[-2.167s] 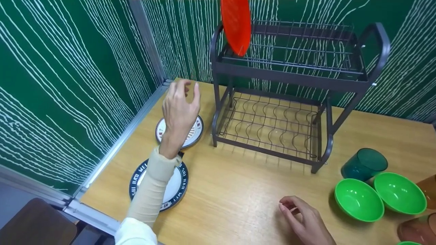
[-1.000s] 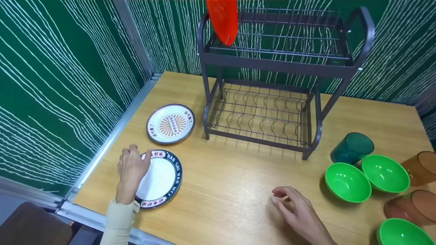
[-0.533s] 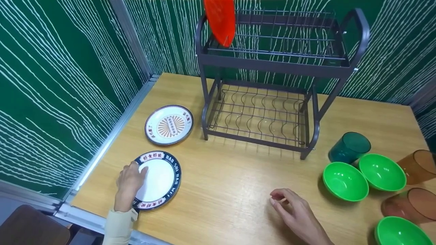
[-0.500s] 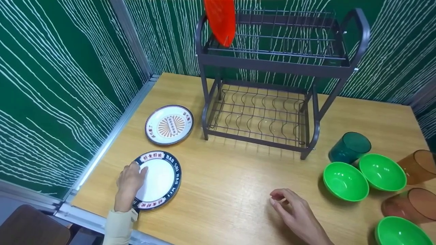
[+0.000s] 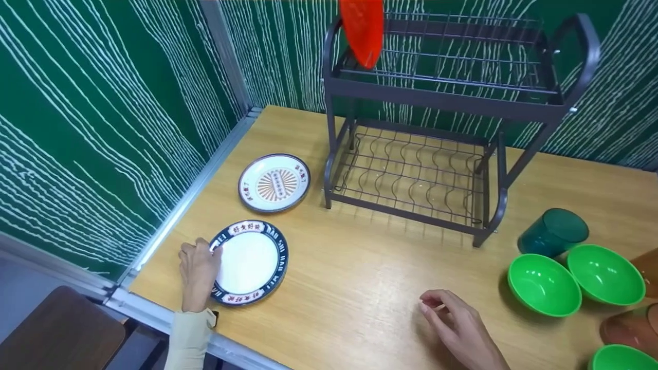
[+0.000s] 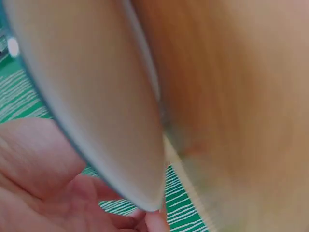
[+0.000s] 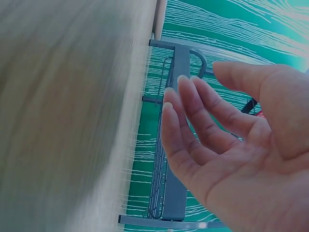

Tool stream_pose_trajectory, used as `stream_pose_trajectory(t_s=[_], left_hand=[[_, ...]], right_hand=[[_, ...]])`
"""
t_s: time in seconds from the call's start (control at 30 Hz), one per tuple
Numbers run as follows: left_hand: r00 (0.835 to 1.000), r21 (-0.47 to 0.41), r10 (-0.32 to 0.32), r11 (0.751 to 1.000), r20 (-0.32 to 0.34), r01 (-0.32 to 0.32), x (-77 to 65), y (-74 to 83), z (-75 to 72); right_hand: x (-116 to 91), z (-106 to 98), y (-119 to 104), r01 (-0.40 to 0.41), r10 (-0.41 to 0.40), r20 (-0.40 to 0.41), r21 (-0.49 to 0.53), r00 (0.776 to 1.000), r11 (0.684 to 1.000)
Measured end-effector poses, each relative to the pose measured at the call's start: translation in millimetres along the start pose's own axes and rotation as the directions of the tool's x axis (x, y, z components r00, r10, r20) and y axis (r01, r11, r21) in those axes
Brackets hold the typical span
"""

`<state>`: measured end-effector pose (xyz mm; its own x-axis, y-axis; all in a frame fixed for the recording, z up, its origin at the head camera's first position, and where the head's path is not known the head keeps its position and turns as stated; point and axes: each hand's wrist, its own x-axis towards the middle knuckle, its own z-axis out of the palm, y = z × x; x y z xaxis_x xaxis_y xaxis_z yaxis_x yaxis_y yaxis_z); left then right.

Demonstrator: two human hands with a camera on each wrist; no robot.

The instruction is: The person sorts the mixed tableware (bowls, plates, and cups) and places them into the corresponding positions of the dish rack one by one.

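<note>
A white plate with a dark blue lettered rim [image 5: 250, 262] lies at the left of the wooden table in the head view. My left hand [image 5: 199, 268] grips its left edge, with the thumb on the rim. In the left wrist view the plate's pale underside [image 6: 96, 106] fills the upper left, and the fingertips [image 6: 153, 221] meet the edge at its lower end. My right hand [image 5: 459, 325] is held over the table's front middle, its fingers loosely curled around nothing. Behind the blue-rimmed plate lies a smaller white plate with a sunburst pattern [image 5: 275, 183].
A dark two-tier dish rack [image 5: 447, 100] stands at the back, with a red plate [image 5: 364, 33] upright in its upper left. At right are a teal cup [image 5: 552, 234], green bowls [image 5: 545, 285] and a reddish cup [image 5: 632, 326]. A green panel [image 5: 92, 128] borders the left side.
My left hand has come back from above the sunburst plate to the blue-rimmed plate's left edge and taken hold there. My right hand stays about where it was. The head view has shifted slightly.
</note>
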<state>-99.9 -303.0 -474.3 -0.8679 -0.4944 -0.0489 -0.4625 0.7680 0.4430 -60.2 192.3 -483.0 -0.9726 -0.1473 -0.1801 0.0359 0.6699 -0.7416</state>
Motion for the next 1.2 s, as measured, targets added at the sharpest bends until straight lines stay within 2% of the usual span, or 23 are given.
stream_pose_trajectory(t_s=[0.17, 0.3, 0.43, 0.57, 0.67, 0.83, 0.97, 1.03, 1.2], left_hand=[[0.995, -0.018, -0.018, 1.0, 0.101, 0.02, 5.7, -6.4, 2.5], [0.983, -0.051, -0.055, 0.997, 0.175, 0.065, 11.5, -8.2, 2.7], [0.974, -0.157, -0.038, 0.985, 0.223, 0.074, 13.0, -7.2, 1.0], [0.978, -0.293, 0.067, 0.956, 0.197, -0.007, 10.5, -2.9, -1.9], [0.982, -0.351, 0.138, 0.932, 0.125, -0.086, 7.3, 0.9, -1.7], [0.98, -0.425, 0.2, 0.888, 0.013, -0.176, -2.6, 6.4, 2.0], [0.978, -0.448, 0.209, 0.876, 0.017, -0.179, -12.4, 14.1, 5.6], [0.978, -0.457, 0.204, 0.875, 0.045, -0.161, -16.6, 19.3, 7.9], [0.97, -0.514, 0.231, 0.842, 0.071, -0.163, -30.3, 33.5, 13.4]], right_hand=[[2.0, -1.6, -2.2, 0.003, -0.003, 0.0, -0.017, 1.0, 1.0], [4.4, -2.0, -4.6, 0.012, -0.012, 0.003, -0.021, 1.0, 1.0], [7.2, -2.4, -8.3, 0.038, -0.038, 0.0, -0.002, 0.999, 0.999], [11.7, -1.8, -13.3, 0.101, -0.1, -0.028, 0.02, 0.995, 0.995], [16.4, 0.5, -18.4, 0.161, -0.158, -0.06, 0.049, 0.986, 0.986], [22.9, 8.4, -26.4, 0.275, -0.267, -0.096, 0.093, 0.959, 0.957], [27.8, 15.2, -32.0, 0.293, -0.285, -0.076, 0.128, 0.955, 0.948], [30.1, 18.4, -34.1, 0.282, -0.275, -0.064, 0.146, 0.959, 0.948], [32.2, 27.7, -38.1, 0.262, -0.258, -0.049, 0.17, 0.965, 0.95]])
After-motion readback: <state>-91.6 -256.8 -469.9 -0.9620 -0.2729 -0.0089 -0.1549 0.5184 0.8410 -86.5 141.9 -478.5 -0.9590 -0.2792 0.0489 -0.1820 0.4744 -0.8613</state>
